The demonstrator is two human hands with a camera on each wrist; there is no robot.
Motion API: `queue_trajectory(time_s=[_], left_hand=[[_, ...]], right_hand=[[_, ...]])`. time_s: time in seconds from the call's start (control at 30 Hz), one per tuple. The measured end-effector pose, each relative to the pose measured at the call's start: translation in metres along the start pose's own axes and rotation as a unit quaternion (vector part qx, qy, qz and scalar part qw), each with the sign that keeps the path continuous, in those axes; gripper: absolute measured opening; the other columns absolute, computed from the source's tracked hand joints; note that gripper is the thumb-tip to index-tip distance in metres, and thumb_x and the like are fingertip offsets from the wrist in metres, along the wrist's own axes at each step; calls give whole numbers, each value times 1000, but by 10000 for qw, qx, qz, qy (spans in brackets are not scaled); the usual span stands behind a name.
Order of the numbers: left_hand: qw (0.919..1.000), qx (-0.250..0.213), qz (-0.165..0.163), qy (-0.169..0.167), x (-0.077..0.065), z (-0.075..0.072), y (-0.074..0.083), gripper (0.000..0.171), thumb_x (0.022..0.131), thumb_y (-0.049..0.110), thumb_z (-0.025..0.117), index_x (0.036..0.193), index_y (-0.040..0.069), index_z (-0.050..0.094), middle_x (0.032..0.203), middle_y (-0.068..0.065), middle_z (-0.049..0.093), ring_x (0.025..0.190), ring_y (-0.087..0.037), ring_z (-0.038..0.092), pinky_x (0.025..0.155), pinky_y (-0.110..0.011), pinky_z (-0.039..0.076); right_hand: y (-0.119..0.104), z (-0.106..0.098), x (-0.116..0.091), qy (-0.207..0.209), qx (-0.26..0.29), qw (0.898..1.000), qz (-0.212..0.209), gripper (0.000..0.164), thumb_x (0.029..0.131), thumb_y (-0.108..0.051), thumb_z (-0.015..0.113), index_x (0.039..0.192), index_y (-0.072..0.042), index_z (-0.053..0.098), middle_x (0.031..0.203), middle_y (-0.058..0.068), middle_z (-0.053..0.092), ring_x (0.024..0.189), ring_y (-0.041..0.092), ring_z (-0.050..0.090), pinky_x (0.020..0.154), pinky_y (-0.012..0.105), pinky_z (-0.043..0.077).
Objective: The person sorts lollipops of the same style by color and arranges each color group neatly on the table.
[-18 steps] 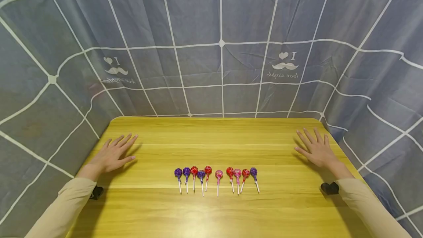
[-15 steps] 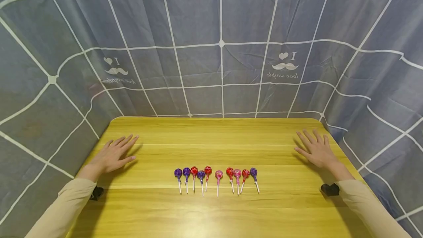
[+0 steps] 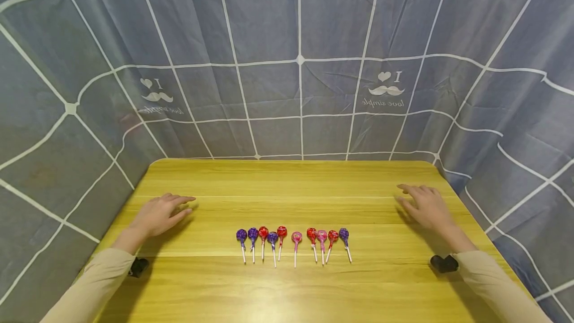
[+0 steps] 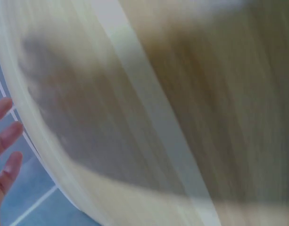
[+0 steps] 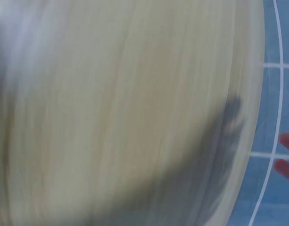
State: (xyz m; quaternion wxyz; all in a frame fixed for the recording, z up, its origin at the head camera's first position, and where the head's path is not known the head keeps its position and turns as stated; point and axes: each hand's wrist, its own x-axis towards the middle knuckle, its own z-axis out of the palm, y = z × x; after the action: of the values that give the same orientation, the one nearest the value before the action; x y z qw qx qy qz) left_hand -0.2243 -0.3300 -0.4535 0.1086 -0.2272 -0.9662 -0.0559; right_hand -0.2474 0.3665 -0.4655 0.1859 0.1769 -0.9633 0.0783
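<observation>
Several wrapped lollipops lie in an uneven row on the wooden table (image 3: 287, 293), heads away from me and white sticks toward me. At the row's left end is a purple lollipop (image 3: 241, 235); near the middle, a pink lollipop (image 3: 297, 237) has gaps on both sides; another purple lollipop (image 3: 344, 234) closes the right end. Left of the row, my left hand (image 3: 157, 216) hovers over the table, fingers loosely bent and holding nothing. My right hand (image 3: 428, 208) hovers likewise on the right side, apart from every lollipop. Only fingertips (image 4: 7, 136) show in the left wrist view.
A grey-blue curtain (image 3: 269, 88) with white grid lines surrounds the table's back and sides. Dark wrist cameras (image 3: 444, 263) sit under both wrists. Both wrist views are blurred and show table surface, hand shadows and the table's edge.
Both hands have shifted slightly inward, and their fingers, spread and straight before, are now closer together and more bent. The lollipops have stayed where they were.
</observation>
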Motion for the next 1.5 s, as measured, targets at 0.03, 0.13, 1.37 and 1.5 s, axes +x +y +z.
queue_trajectory(time_s=[0.03, 0.13, 1.37, 1.5], left_hand=[[10000, -28, 0, 47, 1, 0, 2, 34, 92, 29, 63, 122, 14, 65, 108, -13, 71, 94, -32, 66, 73, -48, 53], [9998, -123, -123, 96, 2, 1, 10, 26, 91, 28, 64, 114, 16, 70, 99, -5, 73, 82, -22, 66, 62, -38, 52], [9464, -2993, -1099, -526, 16, 22, 109, 33, 88, 34, 68, 113, 11, 69, 94, 1, 72, 78, -9, 61, 69, -24, 48], [9336, -3371, -997, -688, 16, 26, 114, 33, 88, 31, 69, 112, 9, 68, 95, -1, 71, 79, -10, 59, 69, -22, 47]], right_hand=[[-3, 0, 0, 46, 18, 10000, -27, 39, 91, -24, 63, 126, -9, 58, 112, 17, 69, 102, 39, 60, 91, 58, 37], [-12, 0, 2, 187, 121, 9997, -99, 34, 89, -19, 65, 121, -9, 62, 95, 10, 74, 86, 32, 65, 87, 55, 40], [-107, 24, -3, -656, 2755, 9582, 416, 33, 87, -28, 71, 113, -9, 68, 85, -6, 68, 61, 1, 48, 55, 21, 41], [-112, 28, -4, -905, 2984, 9494, 374, 35, 86, -29, 72, 115, -10, 67, 89, -6, 69, 64, 1, 51, 57, 21, 43]])
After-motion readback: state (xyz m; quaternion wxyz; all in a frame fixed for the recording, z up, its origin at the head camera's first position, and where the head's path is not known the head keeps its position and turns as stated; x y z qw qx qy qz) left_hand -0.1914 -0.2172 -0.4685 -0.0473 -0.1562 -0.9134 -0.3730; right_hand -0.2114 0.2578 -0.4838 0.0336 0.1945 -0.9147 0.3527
